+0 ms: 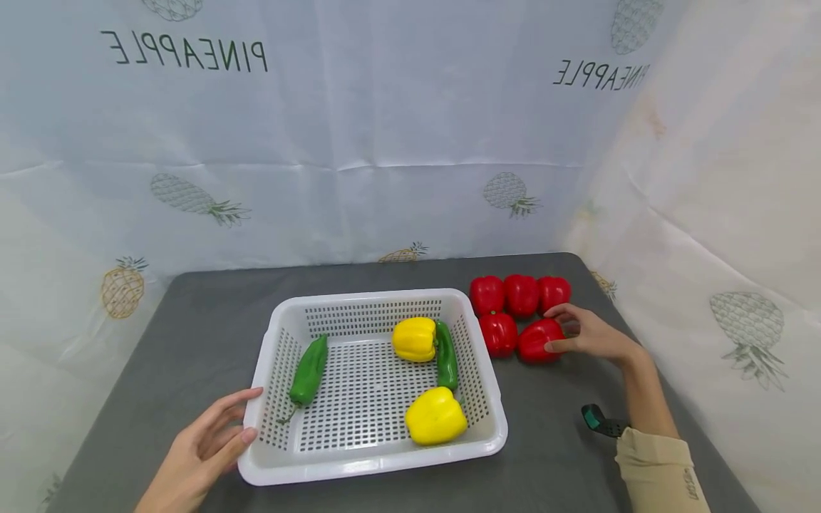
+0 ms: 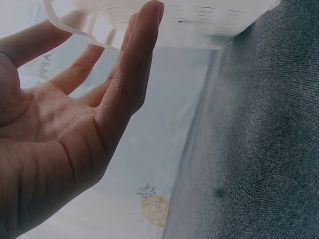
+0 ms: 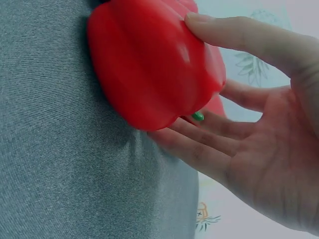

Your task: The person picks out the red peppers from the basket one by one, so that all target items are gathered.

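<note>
My left hand [image 1: 204, 447] is at the left side of a white plastic basket [image 1: 359, 467], its fairly straight fingers touching the rim. Inside the basket lie a green chili pepper [image 1: 310, 372] on the left, another green pepper [image 1: 447, 358] on the right, and two yellow bell peppers, one farther back [image 1: 413, 340] and one nearer [image 1: 436, 417]. To the right of the basket, my right hand [image 1: 593, 333] holds a red bell pepper [image 3: 144, 64] lying on its side, thumb on one side and fingers around the other. The pepper still touches the table.
Several other red bell peppers [image 1: 522, 296] cluster by the basket's right back corner; one [image 1: 498, 333] sits just left of the held pepper. A dark grey cloth covers the table [image 1: 212, 320]. White pineapple-print curtains [image 1: 359, 142] stand behind and at the sides. A black band [image 1: 603, 422] is near my right wrist.
</note>
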Available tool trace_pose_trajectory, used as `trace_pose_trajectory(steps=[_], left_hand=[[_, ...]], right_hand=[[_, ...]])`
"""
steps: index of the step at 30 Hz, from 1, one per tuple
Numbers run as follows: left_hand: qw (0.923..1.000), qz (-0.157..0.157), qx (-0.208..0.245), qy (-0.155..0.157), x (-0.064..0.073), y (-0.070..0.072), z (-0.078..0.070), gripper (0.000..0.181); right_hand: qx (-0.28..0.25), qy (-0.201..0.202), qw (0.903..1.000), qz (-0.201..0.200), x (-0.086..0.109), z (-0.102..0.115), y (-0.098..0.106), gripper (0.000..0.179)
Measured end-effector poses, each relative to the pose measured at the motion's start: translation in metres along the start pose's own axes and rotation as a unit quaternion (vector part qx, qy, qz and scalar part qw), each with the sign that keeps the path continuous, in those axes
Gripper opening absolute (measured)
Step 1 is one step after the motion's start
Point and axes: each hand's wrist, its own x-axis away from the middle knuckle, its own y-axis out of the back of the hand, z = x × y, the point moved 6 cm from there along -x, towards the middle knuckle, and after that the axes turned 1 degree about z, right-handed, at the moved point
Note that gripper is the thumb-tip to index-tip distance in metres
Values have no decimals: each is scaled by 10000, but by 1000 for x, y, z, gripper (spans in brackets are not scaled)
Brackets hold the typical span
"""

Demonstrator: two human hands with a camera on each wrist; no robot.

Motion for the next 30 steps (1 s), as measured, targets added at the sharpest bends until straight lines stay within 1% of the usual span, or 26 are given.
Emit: trace_pose_trajectory(steps=[4, 10, 15, 18, 22, 24, 26, 28, 30], left_hand=[[9994, 62, -109, -316, 1, 1, -4, 54], [9984, 48, -215, -528, 0, 1, -9, 54], [9984, 42, -224, -511, 0, 0, -11, 54], [9987, 23, -254, -448, 0, 1, -10, 54], [9983, 15, -361, -452, 1, 2, -11, 54], [9976, 28, -452, -528, 1, 2, -11, 54], [9958, 15, -662, -640, 1, 2, -13, 53], [9924, -31, -958, -768, 1, 3, -15, 53], [9889, -71, -1270, -767, 0, 4, -16, 54]], right_hand=[[-121, 123, 9998, 54, 2, 2, 0, 69], [-88, 388, 9992, 3, 2, 3, 1, 64], [4, 675, 9977, -79, 0, 7, 1, 61], [29, 755, 9971, -103, 0, 10, 1, 62], [-24, 799, 9967, -117, 0, 12, 0, 62], [-24, 847, 9963, -117, 1, 13, 0, 62], [-6, 908, 9958, -113, 1, 14, -1, 60], [61, 969, 9952, -129, 1, 15, -1, 59], [113, 1005, 9947, -166, 1, 15, 0, 59]])
